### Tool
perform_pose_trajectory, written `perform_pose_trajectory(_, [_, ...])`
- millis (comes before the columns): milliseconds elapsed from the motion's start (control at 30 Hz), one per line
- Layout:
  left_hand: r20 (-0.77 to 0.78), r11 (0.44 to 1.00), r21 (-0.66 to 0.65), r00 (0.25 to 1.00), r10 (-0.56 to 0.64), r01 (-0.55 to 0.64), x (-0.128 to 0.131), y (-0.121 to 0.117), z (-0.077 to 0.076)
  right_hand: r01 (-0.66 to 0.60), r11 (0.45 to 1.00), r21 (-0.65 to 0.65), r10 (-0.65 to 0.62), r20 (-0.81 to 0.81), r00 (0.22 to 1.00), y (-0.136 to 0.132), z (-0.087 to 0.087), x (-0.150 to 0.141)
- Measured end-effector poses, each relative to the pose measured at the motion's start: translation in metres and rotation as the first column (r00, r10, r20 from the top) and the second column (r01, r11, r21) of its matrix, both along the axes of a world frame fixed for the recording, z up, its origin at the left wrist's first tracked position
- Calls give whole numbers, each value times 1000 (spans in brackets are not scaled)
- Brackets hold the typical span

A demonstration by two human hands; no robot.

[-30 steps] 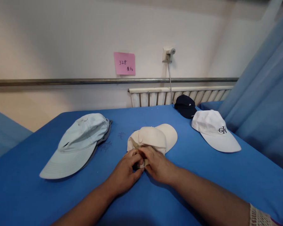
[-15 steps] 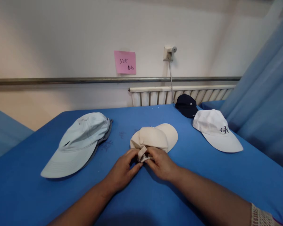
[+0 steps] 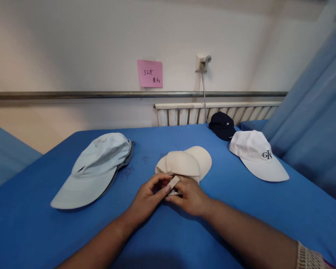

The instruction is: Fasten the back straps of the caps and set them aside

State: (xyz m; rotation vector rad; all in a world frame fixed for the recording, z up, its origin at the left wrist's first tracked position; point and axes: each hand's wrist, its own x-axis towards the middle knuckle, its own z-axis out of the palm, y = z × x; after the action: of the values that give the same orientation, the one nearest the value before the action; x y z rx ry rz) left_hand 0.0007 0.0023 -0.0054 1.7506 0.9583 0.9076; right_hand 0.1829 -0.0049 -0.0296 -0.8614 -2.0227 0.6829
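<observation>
A cream baseball cap (image 3: 183,164) lies on the blue-covered table (image 3: 168,239), its brim (image 3: 203,161) turned away to the right. At its near side my left hand (image 3: 151,194) pinches the loose end of the cap's back strap (image 3: 173,182) between thumb and fingers. Close against it, my right hand (image 3: 190,195) is closed on the same strap area, thumb below and fingers above. A small dark and metallic bit, perhaps the buckle, shows between the hands; most of it is hidden by the fingers.
A pale blue cap (image 3: 96,170) rests on a darker grey one at left. To the right sit a white cap (image 3: 257,155) with dark letters and a navy cap (image 3: 222,125). Behind are a radiator (image 3: 184,114), a metal rail (image 3: 100,95) and a blue curtain (image 3: 310,112).
My left thumb has come up onto the strap end, which now points up and to the right. The right hand stays nearly in place. The view has shifted slightly.
</observation>
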Motion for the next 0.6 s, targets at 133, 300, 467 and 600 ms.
perform_pose_trajectory(133, [-78,998,57,997,15,-10,-5,-1,1,64,997,-45,-69,-130,989,1,-7,-3])
perform_pose_trajectory(300, [-246,973,230,968,57,1,-15,-3,8,67,995,-76,-88,-317,944,0,-8,-4])
perform_pose_trajectory(467, [-408,928,371,905,122,42,-11,-2,3,69,997,-40,-77,-275,958,-3,-3,-3])
perform_pose_trajectory(600, [-444,880,465,886,133,101,-7,-2,0,89,995,49,-78,-204,976,-5,3,-1])
